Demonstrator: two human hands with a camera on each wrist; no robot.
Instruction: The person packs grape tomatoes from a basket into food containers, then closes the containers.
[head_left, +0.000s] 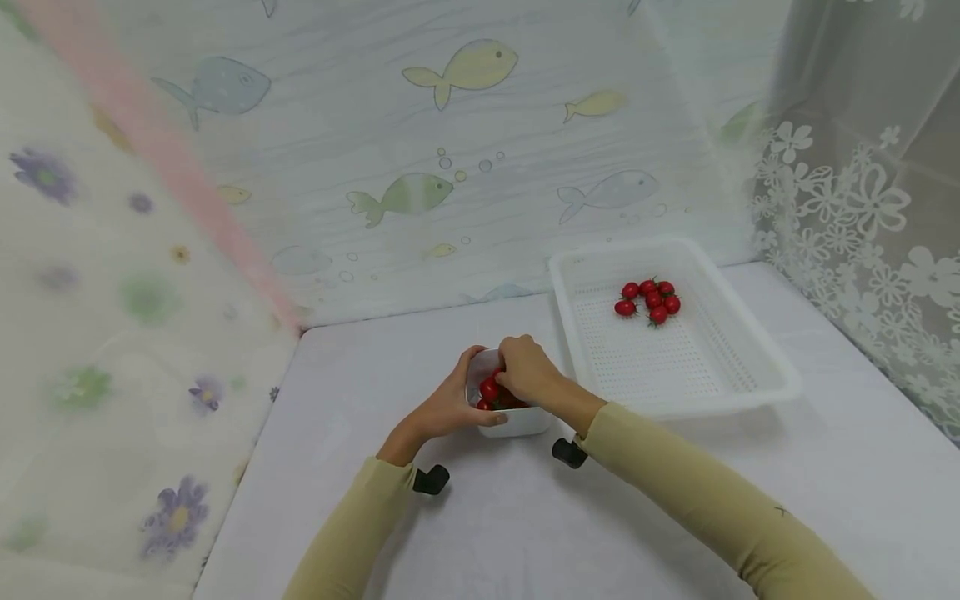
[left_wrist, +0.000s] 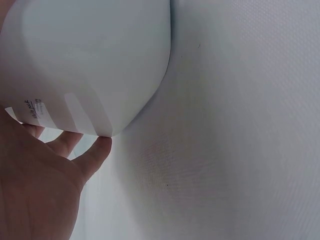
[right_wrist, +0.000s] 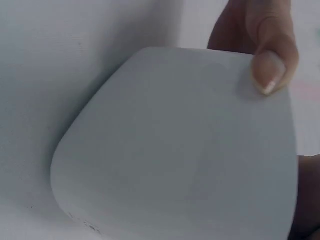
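A small white tub [head_left: 517, 422] with rounded corners stands on the table, holding several red cherry tomatoes [head_left: 490, 389]. My left hand [head_left: 447, 406] grips its left side, with the thumb across the near wall and the fingers round the far side. In the left wrist view, the fingertips of the left hand [left_wrist: 50, 175] press on the tub's wall. My right hand [head_left: 531, 371] reaches over the rim into the tub, and its fingertips are hidden among the tomatoes. The right wrist view is mostly filled by the tub's wall [right_wrist: 175, 145], with the left thumb [right_wrist: 272, 70] on it.
A large white perforated basket [head_left: 750, 350] sits to the right, close to my right forearm. Several cherry tomatoes [head_left: 654, 298] lie toward its far end. The white-covered table [head_left: 360, 375] meets a fish-print curtain [head_left: 420, 250] at the back and a flowered curtain [head_left: 180, 358] at the left.
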